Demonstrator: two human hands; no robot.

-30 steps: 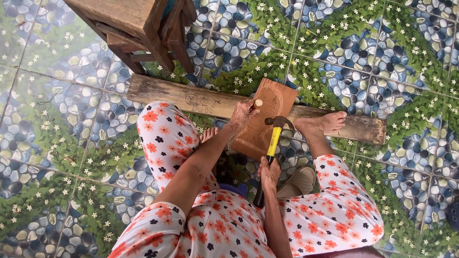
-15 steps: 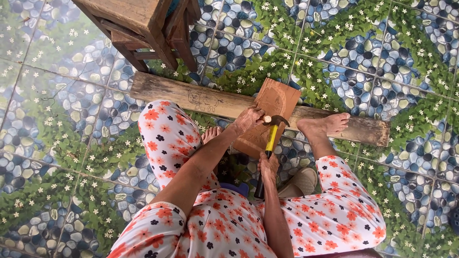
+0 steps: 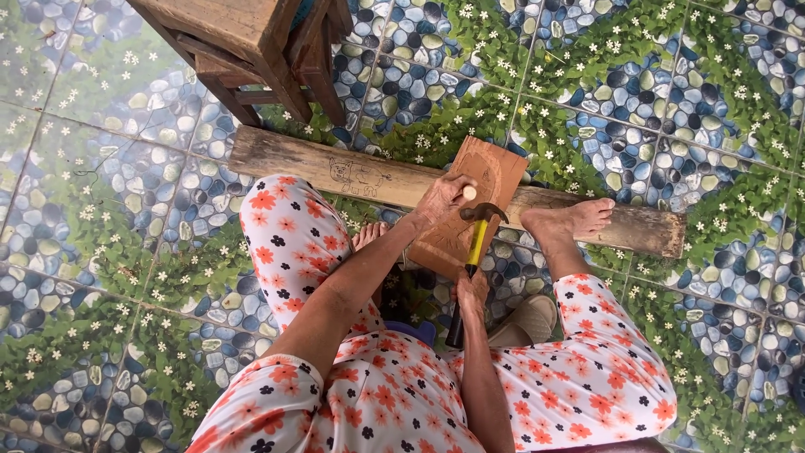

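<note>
Clamping pale chisel handle [image 3: 470,192] against carved board [image 3: 478,180], left hand [image 3: 440,200]; right hand [image 3: 474,291] grip closed round hammer [image 3: 475,243].

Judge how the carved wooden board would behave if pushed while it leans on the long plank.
The carved board looks stiff and flat, so it probably won't roll. Propped tilted against the plank, it may slide on the tiles.
</note>
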